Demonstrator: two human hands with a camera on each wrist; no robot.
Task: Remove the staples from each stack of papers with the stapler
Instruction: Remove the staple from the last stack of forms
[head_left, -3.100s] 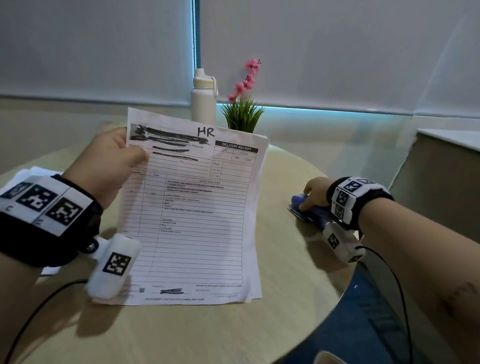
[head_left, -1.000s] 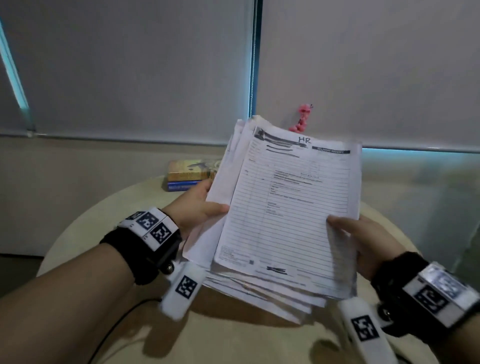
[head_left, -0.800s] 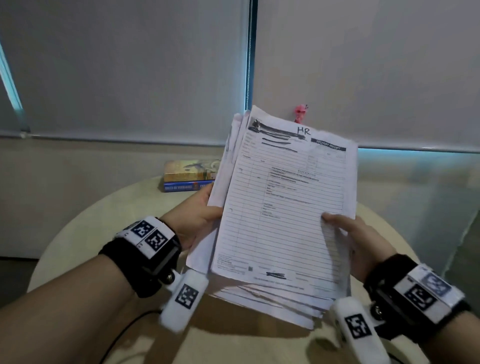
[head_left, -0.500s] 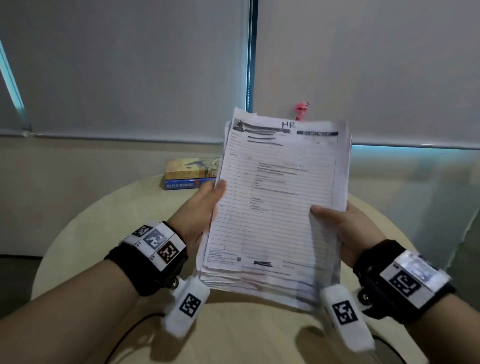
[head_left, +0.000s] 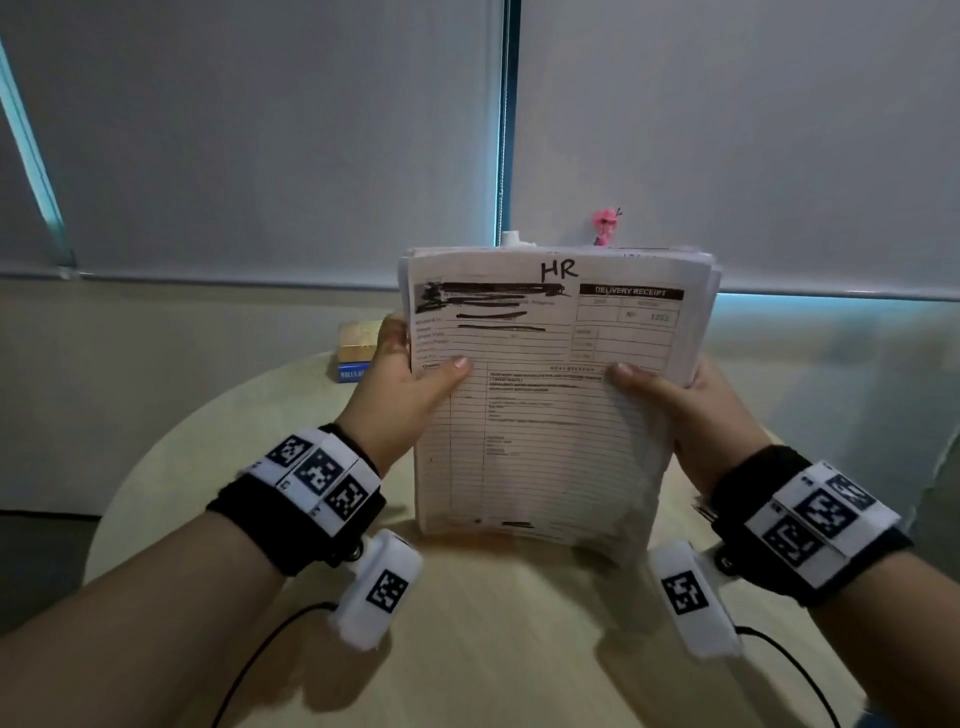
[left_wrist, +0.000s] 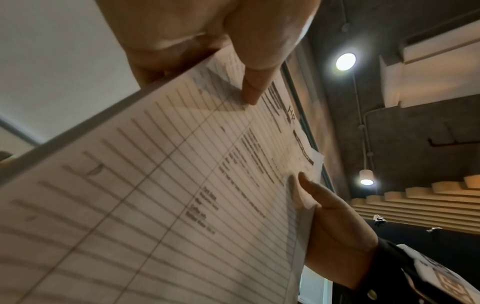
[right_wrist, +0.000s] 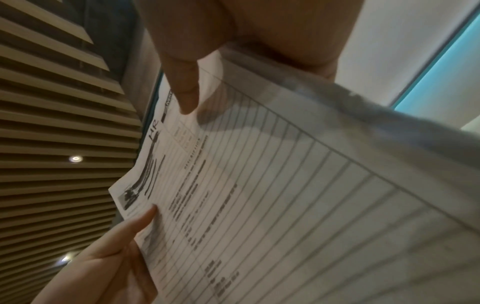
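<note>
- Papers held upright on table, being squared.
- Left hand, right hand each clamped on a side edge.
- Next, by judgement: stapler needed; none visible.

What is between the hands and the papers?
Nothing visible. The left hand and right hand already grip the stack of papers directly by its side edges, thumbs on the front sheet.

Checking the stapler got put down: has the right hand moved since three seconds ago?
Yes. The right hand left the table's right edge and now grips the paper stack.
</note>
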